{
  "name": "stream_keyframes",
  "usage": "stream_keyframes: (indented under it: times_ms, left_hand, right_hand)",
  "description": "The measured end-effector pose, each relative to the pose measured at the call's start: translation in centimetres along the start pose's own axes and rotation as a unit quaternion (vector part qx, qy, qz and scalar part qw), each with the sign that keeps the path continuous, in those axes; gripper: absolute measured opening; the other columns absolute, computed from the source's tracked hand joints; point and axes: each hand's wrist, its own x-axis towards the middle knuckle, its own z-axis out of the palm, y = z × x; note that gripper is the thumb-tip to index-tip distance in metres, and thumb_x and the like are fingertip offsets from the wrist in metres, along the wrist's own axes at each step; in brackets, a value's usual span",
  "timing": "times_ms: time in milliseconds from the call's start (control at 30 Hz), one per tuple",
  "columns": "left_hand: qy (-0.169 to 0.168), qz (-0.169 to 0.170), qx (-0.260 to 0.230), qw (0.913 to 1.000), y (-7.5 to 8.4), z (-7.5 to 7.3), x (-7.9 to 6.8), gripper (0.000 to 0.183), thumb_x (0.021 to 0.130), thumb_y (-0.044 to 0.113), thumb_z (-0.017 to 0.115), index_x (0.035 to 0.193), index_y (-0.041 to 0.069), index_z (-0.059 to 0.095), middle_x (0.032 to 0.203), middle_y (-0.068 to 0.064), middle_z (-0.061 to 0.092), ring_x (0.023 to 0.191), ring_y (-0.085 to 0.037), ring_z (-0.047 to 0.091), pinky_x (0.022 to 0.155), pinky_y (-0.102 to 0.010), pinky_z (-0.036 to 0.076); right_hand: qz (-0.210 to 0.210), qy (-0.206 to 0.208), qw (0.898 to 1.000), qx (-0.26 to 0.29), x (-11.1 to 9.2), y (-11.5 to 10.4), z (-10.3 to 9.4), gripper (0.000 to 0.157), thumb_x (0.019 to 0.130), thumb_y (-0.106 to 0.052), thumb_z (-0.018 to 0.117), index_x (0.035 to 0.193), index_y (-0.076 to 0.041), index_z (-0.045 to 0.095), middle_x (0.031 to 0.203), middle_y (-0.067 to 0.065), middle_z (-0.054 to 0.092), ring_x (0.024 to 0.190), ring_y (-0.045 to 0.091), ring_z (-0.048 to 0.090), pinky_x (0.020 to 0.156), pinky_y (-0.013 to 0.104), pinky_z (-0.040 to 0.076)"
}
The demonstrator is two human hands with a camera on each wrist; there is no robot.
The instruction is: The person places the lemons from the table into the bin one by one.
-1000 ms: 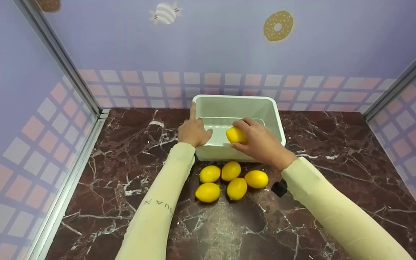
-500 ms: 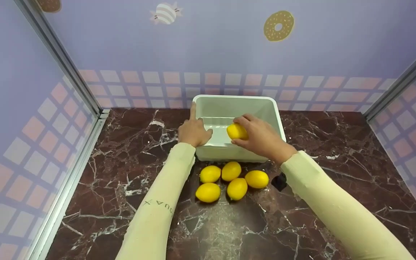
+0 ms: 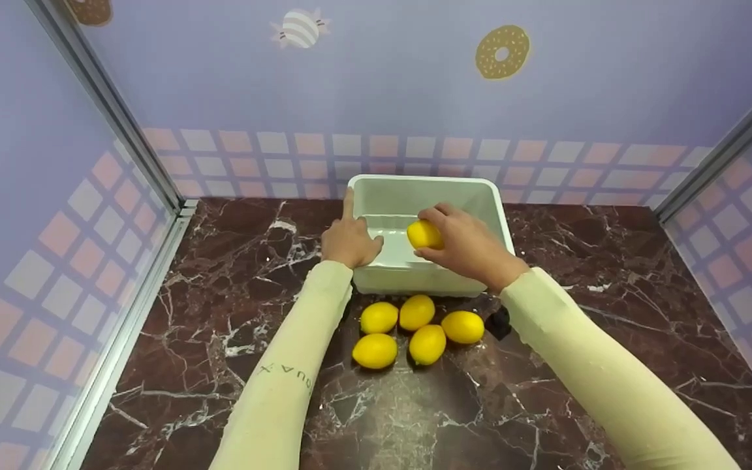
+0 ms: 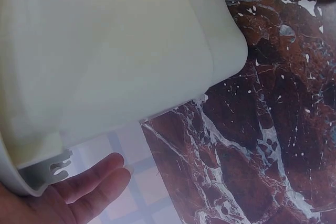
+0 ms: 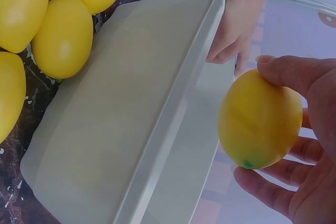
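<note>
A lemon is pinched between the thumb and fingertips of my right hand, over the opening of a white plastic bin. In the right wrist view this lemon shows a green tip and hangs beside the bin's rim. My left hand grips the bin's left rim, thumb on the inside and index finger stretched along the edge. Two of its fingers show outside the wall in the left wrist view. Several more lemons lie in front of the bin.
Beneath everything is a dark red marbled tabletop. A purple back wall with a checked band rises close behind the bin. Side panels with metal rails enclose both sides. Below the right cuff sits a small black object.
The right hand and its lemon have shifted only slightly over the bin, and the grip is the same. My left hand, the bin and the lemons on the table have stayed put.
</note>
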Motion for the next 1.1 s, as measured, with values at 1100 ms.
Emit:
stream_keyframes:
  times_ms: [1100]
  left_hand:
    - [-0.003,-0.001,0.0,1.0,0.1,0.0,0.1,0.061,0.089,0.049,0.055,0.134,0.007,0.058,0.165,-0.001,-0.006,0.106,-0.036,0.06,0.08,-0.05,0.054]
  right_hand:
    - [0.021,-0.011,1.0,-0.001,2.6,1.8,0.8,0.053,0.083,-0.036,0.074,0.126,-0.008,0.058,0.118,0.014,0.059,0.092,0.029,0.06,0.084,0.043,0.052]
